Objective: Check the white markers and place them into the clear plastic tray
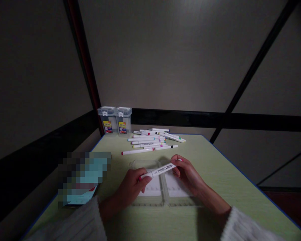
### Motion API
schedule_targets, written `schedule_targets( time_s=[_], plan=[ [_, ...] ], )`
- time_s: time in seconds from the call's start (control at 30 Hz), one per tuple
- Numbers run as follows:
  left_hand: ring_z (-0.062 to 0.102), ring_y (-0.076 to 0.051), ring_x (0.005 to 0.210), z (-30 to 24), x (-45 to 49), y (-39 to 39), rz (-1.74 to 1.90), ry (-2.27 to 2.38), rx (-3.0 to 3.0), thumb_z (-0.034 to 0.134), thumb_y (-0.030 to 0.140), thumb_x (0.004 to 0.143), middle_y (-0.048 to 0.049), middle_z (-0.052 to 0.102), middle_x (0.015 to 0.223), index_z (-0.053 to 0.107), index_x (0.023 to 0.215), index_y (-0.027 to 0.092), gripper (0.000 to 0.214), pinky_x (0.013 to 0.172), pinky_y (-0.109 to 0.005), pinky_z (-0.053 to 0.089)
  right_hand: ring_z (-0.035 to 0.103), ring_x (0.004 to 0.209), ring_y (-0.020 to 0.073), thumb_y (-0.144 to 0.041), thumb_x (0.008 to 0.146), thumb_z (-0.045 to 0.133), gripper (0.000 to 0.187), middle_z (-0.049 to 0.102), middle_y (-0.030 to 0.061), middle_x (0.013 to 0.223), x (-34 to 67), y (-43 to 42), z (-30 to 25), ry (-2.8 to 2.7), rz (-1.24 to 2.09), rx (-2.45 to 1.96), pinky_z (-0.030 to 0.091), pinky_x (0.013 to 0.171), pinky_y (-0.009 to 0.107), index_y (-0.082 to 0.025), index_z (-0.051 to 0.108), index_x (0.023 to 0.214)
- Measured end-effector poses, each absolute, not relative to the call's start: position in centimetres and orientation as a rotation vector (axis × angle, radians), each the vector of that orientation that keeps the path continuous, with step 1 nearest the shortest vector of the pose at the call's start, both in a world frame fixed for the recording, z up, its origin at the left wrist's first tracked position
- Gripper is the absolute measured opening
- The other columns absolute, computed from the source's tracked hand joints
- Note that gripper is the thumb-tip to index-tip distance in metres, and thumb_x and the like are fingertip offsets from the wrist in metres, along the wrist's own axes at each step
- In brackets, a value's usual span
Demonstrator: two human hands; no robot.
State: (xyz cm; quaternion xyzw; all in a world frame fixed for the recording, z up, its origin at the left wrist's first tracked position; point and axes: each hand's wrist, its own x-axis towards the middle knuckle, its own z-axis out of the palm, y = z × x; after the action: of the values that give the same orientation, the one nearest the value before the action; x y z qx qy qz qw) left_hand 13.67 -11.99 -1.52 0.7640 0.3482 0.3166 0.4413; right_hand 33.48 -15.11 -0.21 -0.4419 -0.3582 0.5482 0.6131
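Observation:
A white marker pen (163, 169) with pink-red ends and dark print on its barrel is held between both hands, tilted up to the right. My left hand (132, 184) pinches its lower left end. At the upper right end, the fingers of my right hand (187, 172) are closed round the marker. Beneath the hands lies a clear plastic tray (163, 190) with two compartments, a white sheet visible in each. Past the tray, a loose pile of white markers (147, 140) with differently coloured ends lies on the table.
Two clear lidded plastic boxes (124, 122) with yellow labels stand at the back left corner. A pixelated flat item (87, 177), partly turquoise, lies at the left edge. The pale green table (231, 190) has a blue rim, with grey wall panels behind it.

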Motion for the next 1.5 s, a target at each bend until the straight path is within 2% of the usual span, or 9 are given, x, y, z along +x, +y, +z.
schedule_targets(
  time_s=[0.13, 0.37, 0.6, 0.77, 0.9, 0.97, 1.17, 1.37, 1.5],
  plan=[
    [0.037, -0.006, 0.035, -1.0, 13.6, -11.8, 0.791, 0.915, 1.905, 0.048, 0.033, 0.076, 0.0065, 0.044, 0.038, 0.046, 0.051, 0.018, 0.029, 0.04, -0.019, 0.027, 0.027, 0.04, 0.0074, -0.027, 0.061, 0.067, 0.018, 0.039, -0.0065, 0.036, 33.5, -15.2, -0.1, -0.82, 1.257, -1.02, 0.016, 0.044, 0.024, -0.018, 0.052, 0.056],
    [0.037, -0.006, 0.032, 0.4, 13.6, -11.0, 0.955, 0.954, 1.631, 0.052, 0.04, 0.073, 0.0072, 0.045, 0.039, 0.048, 0.056, 0.017, 0.028, 0.037, -0.018, 0.027, 0.032, 0.042, 0.0071, -0.029, 0.063, 0.068, 0.02, 0.044, -0.0057, 0.042, 32.9, -15.8, 0.2, -0.877, 1.263, -1.058, 0.019, 0.044, 0.023, -0.018, 0.052, 0.058],
    [0.038, -0.005, 0.034, 2.0, 13.3, -11.1, 1.167, 0.978, 1.4, 0.055, 0.048, 0.071, 0.006, 0.048, 0.04, 0.046, 0.056, 0.017, 0.036, 0.037, -0.017, 0.026, 0.038, 0.045, 0.0081, -0.038, 0.072, 0.066, 0.026, 0.058, -0.0022, 0.051, 32.2, -16.7, 0.3, -1.233, 1.262, -1.034, 0.026, 0.047, 0.022, -0.017, 0.052, 0.068],
    [0.039, -0.006, 0.036, 1.2, 13.1, -10.4, 1.277, 0.991, 1.33, 0.052, 0.053, 0.074, 0.0053, 0.047, 0.039, 0.048, 0.061, 0.017, 0.038, 0.038, -0.018, 0.028, 0.051, 0.059, 0.0117, -0.038, 0.073, 0.066, 0.026, 0.063, 0.0021, 0.069, 31.5, -17.5, 0.6, -1.474, 1.275, -0.949, 0.036, 0.056, 0.025, -0.015, 0.056, 0.083],
    [0.043, -0.008, 0.039, 0.8, 13.0, -10.1, 1.282, 0.947, 1.266, 0.051, 0.054, 0.074, 0.0041, 0.051, 0.044, 0.052, 0.066, 0.017, 0.039, 0.04, -0.019, 0.032, 0.05, 0.067, 0.0132, -0.032, 0.079, 0.059, 0.033, 0.06, 0.0029, 0.078, 31.2, -18.4, 0.8, -1.71, 1.13, -0.935, 0.04, 0.061, 0.026, -0.016, 0.055, 0.108],
    [0.043, -0.008, 0.039, 1.0, 13.1, -10.2, 1.277, 0.956, 1.251, 0.054, 0.053, 0.073, 0.0051, 0.05, 0.046, 0.053, 0.072, 0.016, 0.037, 0.04, -0.019, 0.032, 0.05, 0.069, 0.0138, -0.029, 0.08, 0.057, 0.036, 0.059, 0.0028, 0.078, 31.2, -18.7, 0.8, -1.836, 1.02, -0.954, 0.041, 0.062, 0.027, -0.017, 0.054, 0.114],
    [0.04, -0.008, 0.036, 0.5, 13.4, -10.2, 1.245, 1.019, 1.339, 0.053, 0.046, 0.074, 0.0089, 0.044, 0.044, 0.048, 0.078, 0.019, 0.028, 0.036, -0.019, 0.029, 0.047, 0.059, 0.0122, -0.025, 0.079, 0.057, 0.03, 0.054, -0.0003, 0.068, 30.9, -19.2, 0.5, -2.17, 0.91, -1.042, 0.04, 0.055, 0.024, -0.018, 0.061, 0.108],
    [0.041, -0.009, 0.036, -0.5, 13.7, -10.2, 1.128, 1.02, 1.442, 0.047, 0.043, 0.079, 0.008, 0.046, 0.045, 0.046, 0.079, 0.02, 0.023, 0.037, -0.019, 0.029, 0.05, 0.06, 0.0129, -0.025, 0.076, 0.059, 0.026, 0.053, 0.0, 0.066, 31.2, -19.1, 0.9, -2.311, 0.78, -1.141, 0.041, 0.056, 0.024, -0.017, 0.063, 0.101],
    [0.044, -0.01, 0.038, 0.0, 13.7, -10.5, 1.14, 1.029, 1.422, 0.047, 0.04, 0.078, 0.0076, 0.045, 0.045, 0.051, 0.086, 0.018, 0.023, 0.038, -0.019, 0.031, 0.052, 0.061, 0.0141, -0.023, 0.074, 0.06, 0.028, 0.056, 0.0008, 0.067, 31.7, -18.8, 1.0, -2.36, 0.707, -1.179, 0.043, 0.06, 0.026, -0.017, 0.064, 0.101]
  ],
)
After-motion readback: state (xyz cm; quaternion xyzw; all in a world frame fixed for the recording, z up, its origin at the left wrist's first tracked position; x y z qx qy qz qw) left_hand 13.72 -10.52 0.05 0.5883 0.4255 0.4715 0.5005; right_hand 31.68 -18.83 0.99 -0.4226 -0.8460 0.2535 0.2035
